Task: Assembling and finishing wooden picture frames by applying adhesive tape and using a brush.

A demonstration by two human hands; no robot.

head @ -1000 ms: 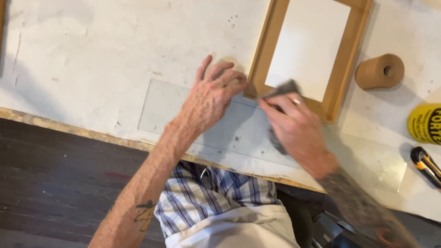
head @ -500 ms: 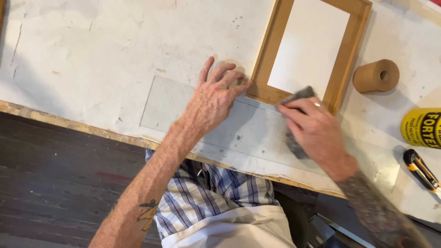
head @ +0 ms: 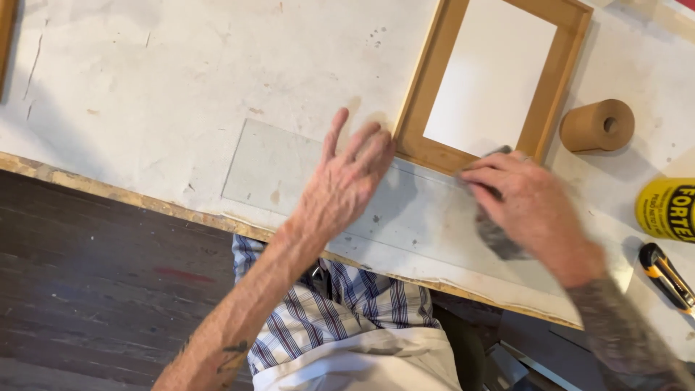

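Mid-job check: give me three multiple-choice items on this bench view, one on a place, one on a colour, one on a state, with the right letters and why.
1. Where does the brown tape roll lie? A: right of the wooden frame B: on the glass pane C: on the floor
2. What colour is the can at the right edge? A: blue B: yellow C: white
3. How is the left hand? A: clenched in a fist B: flat on the pane, fingers spread C: lifted off the bench

Key: 1 A, it sits just beyond the frame's right rail. 2 B, its side is yellow. 3 B, palm down on the pane while the right hand presses a grey cloth.
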